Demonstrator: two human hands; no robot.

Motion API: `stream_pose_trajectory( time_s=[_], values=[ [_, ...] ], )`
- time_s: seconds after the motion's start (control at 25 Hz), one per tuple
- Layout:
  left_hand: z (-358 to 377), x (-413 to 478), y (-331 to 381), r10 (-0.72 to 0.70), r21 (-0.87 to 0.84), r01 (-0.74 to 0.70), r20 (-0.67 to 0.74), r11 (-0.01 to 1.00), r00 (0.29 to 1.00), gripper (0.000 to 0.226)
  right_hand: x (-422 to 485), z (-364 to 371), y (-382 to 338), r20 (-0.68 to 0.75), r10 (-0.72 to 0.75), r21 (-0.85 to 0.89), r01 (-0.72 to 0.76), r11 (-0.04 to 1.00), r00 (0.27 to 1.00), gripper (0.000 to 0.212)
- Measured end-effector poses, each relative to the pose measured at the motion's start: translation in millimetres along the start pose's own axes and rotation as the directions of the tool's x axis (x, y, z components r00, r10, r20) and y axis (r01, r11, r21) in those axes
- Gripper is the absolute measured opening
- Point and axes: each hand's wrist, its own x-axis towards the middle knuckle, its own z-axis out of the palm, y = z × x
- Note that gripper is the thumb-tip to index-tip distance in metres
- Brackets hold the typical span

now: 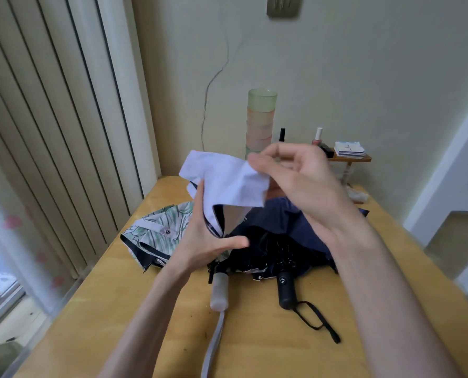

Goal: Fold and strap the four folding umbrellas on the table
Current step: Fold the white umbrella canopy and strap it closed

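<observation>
- Cloth hides a good deal: the pale umbrella (pixel 227 184) drapes over the left hand's fingertips and the right hand's thumb, so neither grip is fully in sight.
- Right hand (pixel 295 184), a touch blurred, has its fingers curled and pinches the top edge of a pale panel.
- Left hand (pixel 208 238) stands upright just below and left of it. Its fingers are straight against the cloth and its thumb sticks out sideways toward the dark heap.
- Under the right wrist the dark folds run together. The navy umbrella (pixel 290 222) is plain enough, but a white-trimmed edge in the heap could be its own or another's; I cannot tell.
- Both forearms are cut off at the bottom edge.
- The pale umbrella is up between the two hands, lilac-white outside and dark inside, with its panels loose and unwrapped.
- Its frosted handle (pixel 219 291) sits below the heel of the left hand, low over the table (pixel 112 317), and a pale cord (pixel 213 347) trails out of view.
- Below the right wrist a black handle (pixel 287 290) lies on the table, its black loop (pixel 318 321) beside it.
- Left of the left hand the leaf-print umbrella (pixel 156 233) lies crumpled, green on white with dark trim.
- Beyond the right hand's knuckles a stack of cups (pixel 261 118) is partly hidden.
</observation>
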Motion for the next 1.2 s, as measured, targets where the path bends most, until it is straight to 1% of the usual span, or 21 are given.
stream_pose_trajectory(
  time_s=[0.04,0.08,0.16,0.2,0.24,0.28,0.32,0.36,0.4,0.44,0.48,0.52,0.56,0.6,0.68,0.76,0.88,0.96,1.04,1.16,1.2],
  values=[
    [7,-1,2,-0.010,0.019,0.010,-0.018,1.000,1.000,0.142,10,8,-6,0.009,0.030,-0.029,-0.030,0.999,0.999,0.018],
    [14,-3,3,-0.004,0.014,0.005,-0.052,1.000,0.999,0.127,21,16,-10,0.004,0.057,-0.078,-0.057,0.995,0.998,0.019],
    [27,-7,9,-0.001,-0.053,-0.005,-0.122,0.999,0.993,0.083,38,29,-16,0.029,0.119,-0.136,-0.114,0.984,0.992,0.017],
    [30,-8,14,-0.015,-0.098,0.001,-0.143,0.995,0.990,0.064,43,35,-17,0.094,0.148,-0.122,-0.136,0.983,0.985,0.014],
    [32,-10,18,-0.040,-0.154,0.016,-0.153,0.988,0.987,0.051,46,38,-17,0.169,0.159,-0.097,-0.144,0.985,0.973,0.016],
    [31,-11,20,-0.069,-0.198,0.037,-0.157,0.980,0.985,0.047,49,38,-16,0.206,0.144,-0.074,-0.131,0.989,0.968,0.020],
    [30,-11,20,-0.086,-0.226,0.049,-0.156,0.973,0.984,0.048,50,36,-15,0.188,0.099,-0.043,-0.092,0.995,0.977,0.025],
    [28,-11,21,-0.086,-0.241,0.046,-0.158,0.969,0.984,0.051,51,30,-12,0.123,0.012,-0.036,-0.007,0.999,0.992,0.028],
    [26,-11,21,-0.086,-0.248,0.045,-0.160,0.968,0.983,0.054,52,22,-7,0.048,-0.107,-0.109,0.111,0.988,0.993,0.030],
    [24,-11,22,-0.085,-0.247,0.043,-0.162,0.968,0.983,0.057,53,14,0,0.020,-0.216,-0.266,0.213,0.940,0.976,0.031],
    [23,-11,24,-0.081,-0.241,0.040,-0.165,0.970,0.983,0.056,53,8,7,0.052,-0.272,-0.449,0.266,0.853,0.961,0.033],
    [22,-12,25,-0.071,-0.228,0.032,-0.165,0.973,0.984,0.053,53,5,15,0.101,-0.264,-0.585,0.273,0.764,0.959,0.035],
    [21,-13,27,-0.057,-0.211,0.023,-0.158,0.977,0.986,0.050,53,4,21,0.124,-0.226,-0.642,0.251,0.725,0.966,0.034],
    [20,-13,28,-0.045,-0.194,0.016,-0.149,0.981,0.988,0.051,54,4,26,0.110,-0.202,-0.639,0.225,0.736,0.973,0.029],
    [20,-15,29,-0.015,-0.155,-0.007,-0.140,0.988,0.990,0.060,59,11,30,0.040,-0.219,-0.621,0.196,0.759,0.975,0.016],
    [22,-17,31,-0.013,-0.129,-0.006,-0.148,0.992,0.989,0.063,66,15,32,-0.018,-0.242,-0.654,0.172,0.737,0.970,0.022],
    [22,-18,33,-0.015,-0.104,-0.002,-0.162,0.995,0.987,0.050,76,12,32,-0.052,-0.230,-0.654,0.141,0.743,0.972,0.040],
    [21,-18,35,-0.001,-0.062,-0.009,-0.166,0.998,0.986,0.045,80,9,29,-0.019,-0.204,-0.655,0.142,0.742,0.979,0.035],
    [20,-18,34,0.017,-0.013,-0.020,-0.175,1.000,0.984,0.041,83,9,25,0.058,-0.198,-0.676,0.185,0.713,0.978,0.019],
    [23,-19,33,0.028,0.011,-0.026,-0.182,1.000,0.983,0.030,84,9,19,0.143,-0.207,-0.560,0.252,0.789,0.968,0.014],
    [23,-20,33,0.027,0.002,-0.027,-0.187,1.000,0.982,0.028,84,8,17,0.145,-0.222,-0.525,0.266,0.809,0.964,0.019]
  ],
)
